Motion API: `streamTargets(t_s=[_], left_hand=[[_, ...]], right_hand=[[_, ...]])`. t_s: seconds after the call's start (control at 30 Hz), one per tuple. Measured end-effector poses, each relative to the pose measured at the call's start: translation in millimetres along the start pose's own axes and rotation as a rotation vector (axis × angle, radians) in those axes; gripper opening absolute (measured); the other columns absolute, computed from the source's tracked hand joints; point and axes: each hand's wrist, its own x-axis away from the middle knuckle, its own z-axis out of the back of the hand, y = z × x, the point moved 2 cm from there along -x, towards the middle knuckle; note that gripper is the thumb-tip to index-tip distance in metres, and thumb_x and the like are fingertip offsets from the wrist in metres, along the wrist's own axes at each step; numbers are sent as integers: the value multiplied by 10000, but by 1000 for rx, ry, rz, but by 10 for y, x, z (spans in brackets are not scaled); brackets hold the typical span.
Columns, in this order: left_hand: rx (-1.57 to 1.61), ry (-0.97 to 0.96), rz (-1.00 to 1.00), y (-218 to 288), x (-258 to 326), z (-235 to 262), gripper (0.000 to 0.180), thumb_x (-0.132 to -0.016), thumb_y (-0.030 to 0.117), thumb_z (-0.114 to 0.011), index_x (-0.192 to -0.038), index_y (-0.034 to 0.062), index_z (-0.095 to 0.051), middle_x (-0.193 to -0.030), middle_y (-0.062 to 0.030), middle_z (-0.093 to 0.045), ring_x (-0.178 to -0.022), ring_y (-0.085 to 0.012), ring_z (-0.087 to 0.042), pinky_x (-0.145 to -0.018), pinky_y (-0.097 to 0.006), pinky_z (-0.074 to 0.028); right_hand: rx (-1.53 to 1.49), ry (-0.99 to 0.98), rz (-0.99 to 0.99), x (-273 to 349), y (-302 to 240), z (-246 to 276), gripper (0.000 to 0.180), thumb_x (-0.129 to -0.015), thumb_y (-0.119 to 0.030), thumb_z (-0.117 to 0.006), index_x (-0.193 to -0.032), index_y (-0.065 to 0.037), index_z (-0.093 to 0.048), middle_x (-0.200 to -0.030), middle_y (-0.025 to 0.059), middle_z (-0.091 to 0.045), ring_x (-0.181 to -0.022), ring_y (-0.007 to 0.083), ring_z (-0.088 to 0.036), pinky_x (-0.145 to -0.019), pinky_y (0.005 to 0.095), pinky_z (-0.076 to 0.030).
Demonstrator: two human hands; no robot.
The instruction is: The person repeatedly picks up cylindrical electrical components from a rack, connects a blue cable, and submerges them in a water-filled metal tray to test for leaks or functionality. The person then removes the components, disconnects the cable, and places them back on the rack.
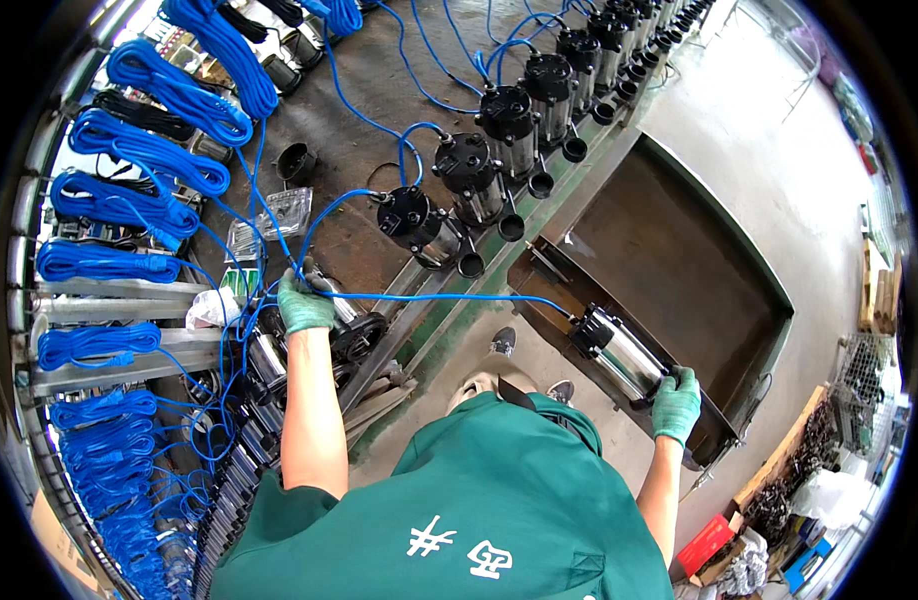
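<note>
A submersible pump (626, 358) with a polished steel body and black top lies slanted at the near edge of a metal trough to my right. My right hand (676, 405), in a green knitted glove, grips its lower end. From the pump's top a blue cable (439, 297) runs left across the bench edge to my left hand (304, 303). That hand, gloved alike, is closed around the cable; its fingertips are partly hidden. More blue cables pass close by it. Just beside the left hand stands another steel pump (352, 318) with a black base.
Upright pumps with black spouts, among them one pump (416, 225), line the bench edge going away. Coiled blue cables (144, 150) hang on a rack at left. The brown metal trough (679, 235) has raised rims. Below left stand several steel cylinders. A red box (706, 543) lies lower right.
</note>
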Motion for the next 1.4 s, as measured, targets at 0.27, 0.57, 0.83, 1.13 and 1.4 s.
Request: streamTargets(t_s=[0.27,0.57,0.83,1.13,1.4], left_hand=[[-1437,-325,-1480,365,338,-568,177,-1010,195,-667,-1153,146,-760,-1217,-103,-692,-974,-260,-703,-904,-407,-586],[-1774,-462,-740,114,388,-718,686,-897,137,-818,-1525,61,-553,-1588,-197,-517,-1481,-345,-489,-1266,-399,-363],[-513,-169,-464,314,674,-335,213,-999,-24,-557,-1055,73,-739,-1103,-90,-764,-662,-115,-660,-428,-201,-458],[-205,-1039,-363,-39,1734,-1362,306,-1007,222,-663,-1263,58,-699,-1340,-180,-690,-1286,-301,-654,-1026,-492,-578],[-1414,-1161,-534,-1125,1371,-2017,314,-1030,148,-681,-1308,3,-675,-1255,-169,-697,-1164,-268,-687,-1033,-367,-529]], right_hand=[[-16,-26,-33,44,-65,70,233,-934,-113,-638,-1151,-60,-705,-1148,205,-723,-1051,402,-714,-930,477,-557],[-34,-40,-21,12,-11,26,208,-933,-115,-639,-1123,-63,-705,-1133,204,-724,-1040,393,-715,-930,477,-558],[4,-22,-21,21,-27,49,217,-923,-124,-642,-1123,-63,-701,-1128,207,-724,-1045,400,-713,-935,481,-559],[19,-17,22,23,-27,50,225,-929,-157,-633,-1125,-77,-711,-1087,206,-736,-1015,404,-717,-914,486,-561],[-20,-52,13,-11,-119,85,278,-943,-188,-589,-1169,-86,-713,-1192,214,-715,-1151,414,-675,-982,499,-546]])
